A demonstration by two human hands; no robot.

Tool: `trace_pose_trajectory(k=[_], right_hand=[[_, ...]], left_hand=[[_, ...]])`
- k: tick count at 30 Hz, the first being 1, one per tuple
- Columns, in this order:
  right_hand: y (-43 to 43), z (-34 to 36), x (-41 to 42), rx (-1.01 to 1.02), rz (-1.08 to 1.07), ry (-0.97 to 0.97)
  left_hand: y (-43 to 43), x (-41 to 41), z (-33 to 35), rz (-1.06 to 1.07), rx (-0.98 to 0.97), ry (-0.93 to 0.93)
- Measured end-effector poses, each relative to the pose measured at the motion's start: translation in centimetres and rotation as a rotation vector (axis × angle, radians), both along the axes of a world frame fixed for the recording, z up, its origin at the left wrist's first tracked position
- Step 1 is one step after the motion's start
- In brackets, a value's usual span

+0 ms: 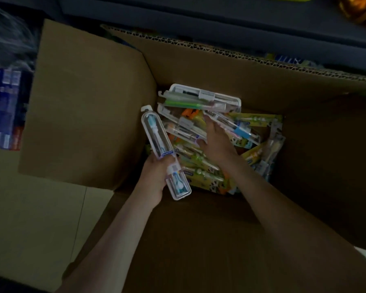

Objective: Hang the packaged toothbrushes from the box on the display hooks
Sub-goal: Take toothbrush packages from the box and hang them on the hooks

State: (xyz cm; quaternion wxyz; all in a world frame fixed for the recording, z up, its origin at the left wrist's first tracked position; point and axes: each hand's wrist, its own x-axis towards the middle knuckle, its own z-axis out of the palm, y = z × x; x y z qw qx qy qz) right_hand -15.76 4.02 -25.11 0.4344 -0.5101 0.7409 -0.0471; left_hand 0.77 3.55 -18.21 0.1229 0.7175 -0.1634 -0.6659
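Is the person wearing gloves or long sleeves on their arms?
No gloves and no sleeves in view. The left hand and right hand are bare, and so are the left forearm and right forearm. I see no watch, ring or bracelet, though the picture is dim.

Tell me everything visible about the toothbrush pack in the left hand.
The toothbrush pack is a long, clear, rounded plastic case with a white hang tab at its far end and a blue-and-white brush inside. It is tilted, tab pointing away, over the cardboard box. The left hand grips its lower half.
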Motion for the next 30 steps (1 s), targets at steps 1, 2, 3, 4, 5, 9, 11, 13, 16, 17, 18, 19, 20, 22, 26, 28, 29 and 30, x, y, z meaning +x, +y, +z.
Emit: trace_pose_trajectory(k=[1,2,3,4,5,9,11,13,16,17,18,19,20,22,26,28,29,30], right_hand=[[-0.6,-0.9,-0.1,0.093,0.045,0.045],[-1.0,-1.6,-0.1,0.152,0.101,0.124],[-1.2,-1.8,-0.2,0.191,0.149,0.206],[-1.2,-1.8,-0.2,0.223,0.178,0.254],[-1.1,-1.4,-0.2,0.260,0.185,0.262],[1.5,1.8,-0.5,0.296,0.076,0.120],[3.8,4.9,-0.9,0.260,-0.021,0.017],[6.0,9.0,-1.3,0.218,-0.115,-0.104],[8.2,17.2,-1.9,0.205,-0.257,-0.196],[8.8,20.0,-1.9,0.189,-0.282,-0.203],[9.3,22.8,-2.0,0.155,-0.296,-0.207],[9.8,25.6,-1.9,0.116,-0.305,-0.211],[10.1,28.6,-1.9,0.076,-0.313,-0.218],[10.6,34.7,-2.0,-0.009,-0.326,-0.248],[9.7,46.4,-2.3,-0.234,-0.221,-0.305],[8.5,51.8,-2.8,-0.381,-0.175,-0.311],[7.8,54.4,-3.0,-0.460,-0.159,-0.337],[7.2,57.0,-3.1,-0.535,-0.129,-0.378]], left_hand=[[0.2,0.1,-0.2,0.010,0.001,0.004],[0.3,0.1,-0.4,0.016,0.000,0.008],[0.5,0.1,-0.5,0.019,0.000,0.014],[0.6,0.0,-0.5,0.020,-0.002,0.015],[0.8,0.0,-0.5,0.019,-0.002,0.017],[1.3,-0.6,0.8,0.017,0.019,0.035],[1.3,-1.3,2.7,0.017,0.025,0.055],[1.3,-2.3,5.6,0.001,0.020,0.080],[1.7,-3.7,11.6,-0.061,-0.009,0.128],[1.9,-4.0,14.0,-0.088,-0.024,0.159],[2.2,-4.3,16.5,-0.106,-0.042,0.195],[2.5,-4.5,19.2,-0.114,-0.071,0.233],[2.7,-4.7,22.0,-0.115,-0.116,0.271],[3.2,-4.9,27.8,-0.114,-0.217,0.309],[2.4,-5.1,40.2,-0.160,-0.419,0.257],[1.1,-5.6,46.7,-0.175,-0.560,0.236],[0.6,-5.9,49.8,-0.183,-0.631,0.225],[0.1,-6.2,52.9,-0.196,-0.696,0.214]])
